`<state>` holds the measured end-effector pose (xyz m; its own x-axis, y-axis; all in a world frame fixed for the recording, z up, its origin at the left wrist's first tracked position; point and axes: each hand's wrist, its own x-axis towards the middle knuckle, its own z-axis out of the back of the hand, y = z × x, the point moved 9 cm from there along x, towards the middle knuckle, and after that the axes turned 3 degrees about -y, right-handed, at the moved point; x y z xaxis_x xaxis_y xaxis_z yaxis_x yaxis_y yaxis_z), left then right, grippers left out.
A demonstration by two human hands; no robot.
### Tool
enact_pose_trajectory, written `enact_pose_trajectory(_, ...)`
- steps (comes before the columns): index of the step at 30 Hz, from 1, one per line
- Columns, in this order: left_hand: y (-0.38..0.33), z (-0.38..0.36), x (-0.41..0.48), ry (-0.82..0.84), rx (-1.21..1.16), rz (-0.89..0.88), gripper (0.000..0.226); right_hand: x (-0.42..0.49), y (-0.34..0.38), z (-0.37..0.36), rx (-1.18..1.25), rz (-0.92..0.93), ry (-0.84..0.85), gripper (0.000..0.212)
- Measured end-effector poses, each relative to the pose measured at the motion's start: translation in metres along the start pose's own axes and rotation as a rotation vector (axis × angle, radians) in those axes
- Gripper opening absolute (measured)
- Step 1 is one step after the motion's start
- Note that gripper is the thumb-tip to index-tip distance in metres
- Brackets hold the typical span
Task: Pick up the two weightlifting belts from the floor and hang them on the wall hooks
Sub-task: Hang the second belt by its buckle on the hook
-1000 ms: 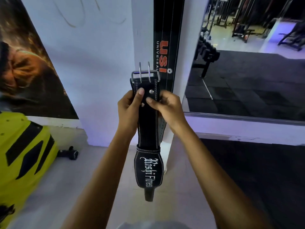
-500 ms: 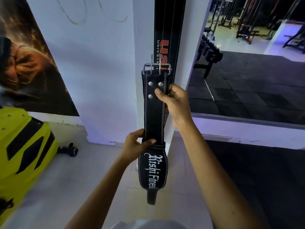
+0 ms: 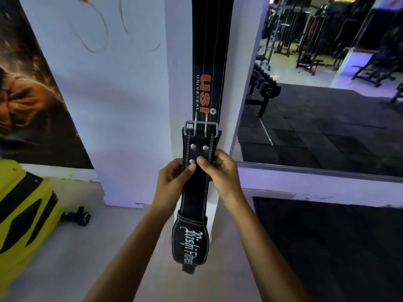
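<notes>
A white gym pillar already carries one hung belt. In front of it the second belt is held upright, pinched closed below the buckle by left hand and right hand. Lifting to a hook, unseen here, is judged next. Half a second earlier, the left hand gripped lower down.

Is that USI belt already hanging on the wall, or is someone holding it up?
Hanging. The USI belt lies flat against the pillar; both hands grip the other belt. Its hook is out of view.
</notes>
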<state>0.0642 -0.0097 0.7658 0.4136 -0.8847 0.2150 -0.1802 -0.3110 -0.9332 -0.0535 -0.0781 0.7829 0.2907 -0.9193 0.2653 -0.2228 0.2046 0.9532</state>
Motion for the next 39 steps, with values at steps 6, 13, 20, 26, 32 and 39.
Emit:
enact_pose_trajectory(6, 0.002, 0.002, 0.006, -0.058, -0.064, 0.034, 0.009, -0.059, -0.071, 0.011, -0.234, -0.239, 0.107, 0.013)
enact_pose_trajectory(13, 0.001, -0.003, -0.002, 0.020, -0.018, 0.055, 0.008, -0.046, -0.034, 0.013, -0.137, -0.171, 0.013, 0.010)
enact_pose_trajectory(20, -0.025, -0.006, 0.002, 0.010, -0.027, -0.014, 0.013, -0.018, 0.008, 0.006, -0.037, -0.064, -0.046, 0.032)
enact_pose_trajectory(26, -0.045, -0.011, 0.008, 0.023, 0.026, -0.064, 0.039, -0.010, 0.024, 0.005, 0.042, -0.026, -0.043, 0.044)
enact_pose_trajectory(32, -0.055, -0.020, 0.010, 0.080, 0.066, -0.108, 0.060, -0.010, 0.038, 0.014, 0.014, 0.050, -0.027, 0.051)
enact_pose_trajectory(39, -0.070, -0.034, 0.008, 0.021, 0.224, -0.253, 0.051, -0.008, 0.056, 0.025, 0.052, 0.115, 0.034, 0.066)
